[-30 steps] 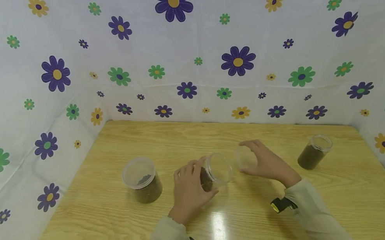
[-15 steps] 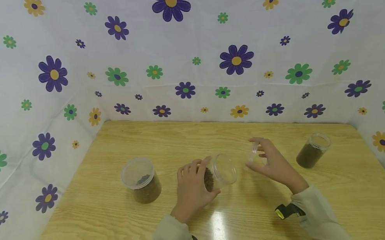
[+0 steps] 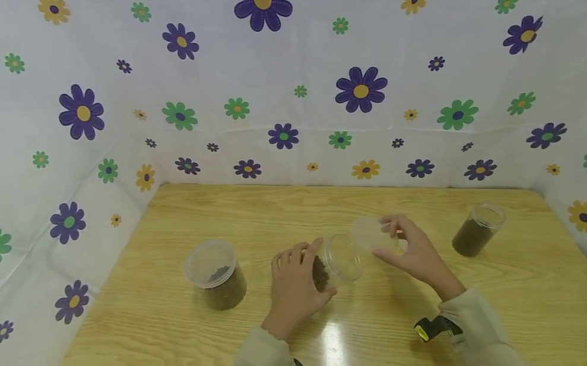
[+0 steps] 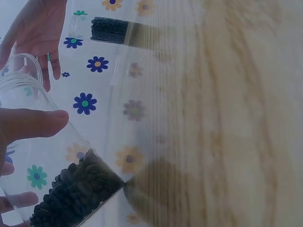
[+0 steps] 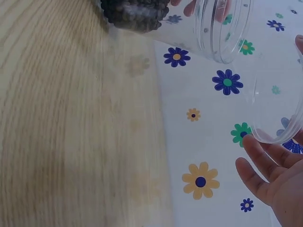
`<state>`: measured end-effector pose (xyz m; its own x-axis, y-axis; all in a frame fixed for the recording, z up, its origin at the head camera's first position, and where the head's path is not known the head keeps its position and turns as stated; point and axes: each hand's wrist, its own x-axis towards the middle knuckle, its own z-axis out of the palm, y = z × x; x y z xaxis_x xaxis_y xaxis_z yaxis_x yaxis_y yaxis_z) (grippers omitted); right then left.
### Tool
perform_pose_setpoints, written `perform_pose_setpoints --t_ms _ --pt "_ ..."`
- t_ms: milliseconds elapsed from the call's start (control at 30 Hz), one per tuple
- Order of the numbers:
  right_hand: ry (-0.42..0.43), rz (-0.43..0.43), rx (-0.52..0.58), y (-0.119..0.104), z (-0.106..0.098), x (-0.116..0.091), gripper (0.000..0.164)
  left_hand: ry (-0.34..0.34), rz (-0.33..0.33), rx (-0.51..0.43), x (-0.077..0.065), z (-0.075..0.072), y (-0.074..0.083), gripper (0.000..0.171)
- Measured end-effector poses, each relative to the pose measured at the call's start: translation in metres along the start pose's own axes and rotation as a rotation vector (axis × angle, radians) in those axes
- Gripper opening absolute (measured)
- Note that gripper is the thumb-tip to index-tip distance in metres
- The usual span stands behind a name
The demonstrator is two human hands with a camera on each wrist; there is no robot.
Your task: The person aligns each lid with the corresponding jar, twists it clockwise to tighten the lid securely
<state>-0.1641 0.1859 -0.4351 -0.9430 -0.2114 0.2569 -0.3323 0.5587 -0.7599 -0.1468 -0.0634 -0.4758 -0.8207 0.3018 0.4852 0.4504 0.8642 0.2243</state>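
Jar [image 3: 345, 258] and lid [image 3: 367, 235] — held apart
Left hand [image 3: 294, 290] fingers curl round the tilted jar, mid-counter [image 3: 144, 342]; right hand [image 3: 414, 251] fingers hold the lid near its mouth — beans jar [image 3: 224, 291] toward left edge, slim jar [image 3: 473, 238] near far right corner.

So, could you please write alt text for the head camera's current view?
A person's left hand holds an open clear jar of dark pellets, tilted toward a clear lid in the right hand. A partly filled jar stands at left, another jar at right, on a wood-grain table.
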Motion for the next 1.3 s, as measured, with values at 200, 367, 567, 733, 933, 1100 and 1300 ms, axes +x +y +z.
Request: perform_pose_setpoints --t_ms 200,367,567,733,933,1100,1300 --pt "0.009 0.009 0.013 -0.001 0.001 -0.002 0.038 -0.024 -0.015 -0.012 0.0 0.001 -0.001 0.102" --pt "0.021 -0.004 0.016 0.002 0.0 -0.002 0.046 -0.005 -0.007 -0.002 0.0 0.002 -0.002 0.101" --pt "-0.001 -0.002 0.003 0.004 0.0 0.0 0.062 -0.012 -0.011 0.01 0.0 0.003 -0.001 0.102" --pt "-0.034 -0.023 0.033 -0.002 0.005 0.001 0.066 -0.016 -0.012 0.013 0.0 0.002 0.0 0.102" --pt "-0.058 -0.059 0.062 -0.007 0.012 0.002 0.067 -0.015 -0.014 0.0 0.0 0.001 0.001 0.102" --pt "-0.104 -0.067 0.065 -0.007 0.016 0.002 0.069 -0.017 -0.015 0.012 0.001 0.002 0.0 0.101" --pt "-0.18 -0.085 0.048 -0.009 0.018 0.003 0.076 -0.026 -0.013 0.029 0.0 0.003 -0.001 0.102"
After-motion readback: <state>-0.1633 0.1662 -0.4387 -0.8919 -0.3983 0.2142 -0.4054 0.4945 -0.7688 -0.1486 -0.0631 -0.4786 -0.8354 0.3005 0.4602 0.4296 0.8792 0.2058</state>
